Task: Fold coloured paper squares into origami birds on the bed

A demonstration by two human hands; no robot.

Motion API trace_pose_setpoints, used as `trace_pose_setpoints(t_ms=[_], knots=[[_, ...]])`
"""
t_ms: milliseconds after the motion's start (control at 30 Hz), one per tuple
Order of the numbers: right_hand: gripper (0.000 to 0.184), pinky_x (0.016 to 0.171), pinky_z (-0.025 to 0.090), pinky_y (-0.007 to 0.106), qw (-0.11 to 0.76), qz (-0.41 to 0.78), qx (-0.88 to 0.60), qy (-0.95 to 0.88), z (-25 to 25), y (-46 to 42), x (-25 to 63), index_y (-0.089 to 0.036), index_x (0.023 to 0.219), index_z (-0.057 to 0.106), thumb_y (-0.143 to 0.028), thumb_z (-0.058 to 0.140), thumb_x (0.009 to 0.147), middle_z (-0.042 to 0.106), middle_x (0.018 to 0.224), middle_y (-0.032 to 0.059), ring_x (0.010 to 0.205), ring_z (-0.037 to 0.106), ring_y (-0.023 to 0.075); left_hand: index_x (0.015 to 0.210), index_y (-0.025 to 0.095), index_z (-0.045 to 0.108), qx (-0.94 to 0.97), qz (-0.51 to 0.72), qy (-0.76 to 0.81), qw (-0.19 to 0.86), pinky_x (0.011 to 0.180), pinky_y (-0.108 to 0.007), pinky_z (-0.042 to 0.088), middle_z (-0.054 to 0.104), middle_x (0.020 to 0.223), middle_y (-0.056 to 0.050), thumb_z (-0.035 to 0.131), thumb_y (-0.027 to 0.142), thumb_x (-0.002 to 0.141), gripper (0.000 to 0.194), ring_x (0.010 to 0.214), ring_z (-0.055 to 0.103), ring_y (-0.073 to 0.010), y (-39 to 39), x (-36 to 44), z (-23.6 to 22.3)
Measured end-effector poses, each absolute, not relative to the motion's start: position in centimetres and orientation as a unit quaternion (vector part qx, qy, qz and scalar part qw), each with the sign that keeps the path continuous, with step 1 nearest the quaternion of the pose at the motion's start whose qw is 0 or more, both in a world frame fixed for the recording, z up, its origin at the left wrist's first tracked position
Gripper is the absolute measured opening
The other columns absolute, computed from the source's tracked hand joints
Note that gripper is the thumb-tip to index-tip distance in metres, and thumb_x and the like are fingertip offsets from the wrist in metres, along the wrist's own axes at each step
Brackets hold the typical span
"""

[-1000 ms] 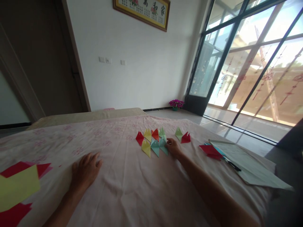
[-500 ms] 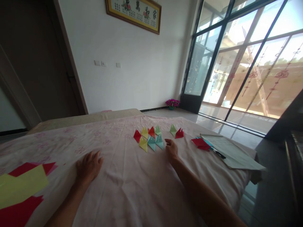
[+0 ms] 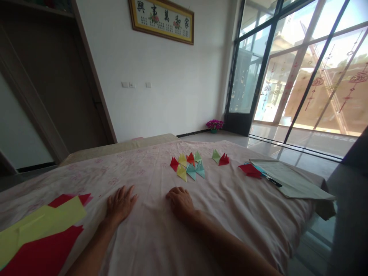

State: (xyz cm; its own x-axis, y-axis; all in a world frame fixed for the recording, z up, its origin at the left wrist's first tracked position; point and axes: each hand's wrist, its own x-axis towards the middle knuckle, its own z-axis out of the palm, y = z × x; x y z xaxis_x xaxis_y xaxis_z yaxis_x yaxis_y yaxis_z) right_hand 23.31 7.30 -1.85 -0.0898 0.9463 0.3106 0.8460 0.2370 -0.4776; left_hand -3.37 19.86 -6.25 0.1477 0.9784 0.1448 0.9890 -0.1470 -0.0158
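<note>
Head camera: your left hand (image 3: 120, 204) lies spread, empty, red and yellow paper sheets (image 3: 54, 221) to its left; your right hand (image 3: 182, 203) curls, any hold hidden, origami pieces (image 3: 191, 171) beyond it.

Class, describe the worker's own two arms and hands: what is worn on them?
The left hand and right hand are ungloved. No sleeve shows on either forearm, nor any watch or bracelet. Rings are too small to judge.

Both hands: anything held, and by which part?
Nothing visible is held: the left hand lies spread on the cloth; the right hand is loosely curled, its underside hidden.
</note>
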Motion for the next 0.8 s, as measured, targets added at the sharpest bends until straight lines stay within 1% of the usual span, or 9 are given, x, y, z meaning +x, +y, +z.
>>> trace_pose_setpoints(t_ms=[100, 200, 433, 533, 633, 700, 733, 800], knots=[[0.035, 0.090, 0.033, 0.033, 0.269, 0.077, -0.605, -0.745, -1.5, 6.8, 23.4, -0.026, 0.107, 0.066, -0.011, 0.048, 0.081, 0.064, 0.114, 0.0036, 0.107, 0.050, 0.0208, 0.147, 0.029, 0.029, -0.755, -0.050, -0.651, 0.055, 0.108, -0.058, 0.016, 0.027, 0.154, -0.012, 0.024, 0.055, 0.093, 0.060, 0.142, 0.021, -0.0327, 19.0, -3.8, -6.2], [0.036, 0.090, 0.033, 0.032, 0.259, 0.070, -0.605, -0.750, -1.4, 6.7, 23.5, -0.027, 0.108, 0.066, -0.011, 0.049, 0.081, 0.064, 0.115, 0.0032, 0.107, 0.050, 0.0205, 0.147, 0.028, 0.030, -0.757, -0.052, -0.650, 0.053, 0.109, -0.058, 0.016, 0.027, 0.154, -0.013, 0.025, 0.054, 0.094, 0.059, 0.142, 0.021, -0.0324, 18.2, -4.1, -6.1], [0.038, 0.090, 0.036, 0.032, 0.246, 0.068, -0.605, -0.754, -1.5, 7.4, 23.9, -0.028, 0.108, 0.067, -0.012, 0.049, 0.079, 0.064, 0.116, 0.0022, 0.108, 0.051, 0.0205, 0.146, 0.025, 0.032, -0.762, -0.068, -0.643, 0.039, 0.109, -0.058, 0.014, 0.027, 0.154, -0.014, 0.030, 0.050, 0.094, 0.057, 0.142, 0.020, -0.0325, 15.9, -4.5, -5.2], [0.037, 0.093, 0.037, 0.033, 0.245, 0.070, -0.592, -0.765, -1.7, 7.8, 24.1, -0.027, 0.108, 0.068, -0.014, 0.049, 0.079, 0.064, 0.116, 0.0033, 0.108, 0.053, 0.0204, 0.144, 0.023, 0.036, -0.756, -0.085, -0.649, 0.032, 0.110, -0.057, 0.014, 0.030, 0.153, -0.015, 0.031, 0.048, 0.095, 0.055, 0.142, 0.021, -0.0328, 14.5, -4.6, -4.6], [0.036, 0.096, 0.038, 0.036, 0.248, 0.071, -0.570, -0.780, -2.5, 8.7, 24.6, -0.024, 0.109, 0.068, -0.018, 0.045, 0.082, 0.063, 0.118, 0.0064, 0.109, 0.053, 0.0222, 0.141, 0.026, 0.041, -0.748, -0.107, -0.655, 0.027, 0.112, -0.052, 0.015, 0.034, 0.151, -0.010, 0.037, 0.049, 0.093, 0.053, 0.141, 0.024, -0.0304, 13.4, -4.7, -3.9], [0.036, 0.098, 0.038, 0.040, 0.252, 0.072, -0.553, -0.791, -3.3, 9.6, 25.2, -0.022, 0.108, 0.068, -0.022, 0.044, 0.083, 0.063, 0.119, 0.0088, 0.110, 0.053, 0.0247, 0.137, 0.029, 0.046, -0.744, -0.124, -0.656, 0.026, 0.113, -0.045, 0.019, 0.039, 0.148, -0.006, 0.043, 0.048, 0.091, 0.049, 0.139, 0.028, -0.0264, 13.2, -4.9, -3.4], [0.036, 0.098, 0.038, 0.041, 0.255, 0.070, -0.546, -0.795, -3.8, 10.1, 25.5, -0.021, 0.108, 0.068, -0.024, 0.044, 0.083, 0.062, 0.119, 0.0089, 0.110, 0.053, 0.0255, 0.133, 0.031, 0.050, -0.741, -0.131, -0.658, 0.027, 0.113, -0.041, 0.022, 0.045, 0.145, -0.004, 0.046, 0.046, 0.090, 0.046, 0.136, 0.032, -0.0242, 13.2, -5.1, -3.1], [0.035, 0.098, 0.040, 0.041, 0.272, 0.045, -0.535, -0.799, -4.8, 11.0, 26.1, -0.023, 0.107, 0.069, -0.028, 0.044, 0.083, 0.063, 0.118, 0.0072, 0.109, 0.055, 0.0253, 0.126, 0.033, 0.056, -0.727, -0.147, -0.670, 0.033, 0.111, -0.035, 0.025, 0.052, 0.138, -0.001, 0.044, 0.040, 0.092, 0.037, 0.131, 0.039, -0.0189, 13.2, -5.6, -2.7]])
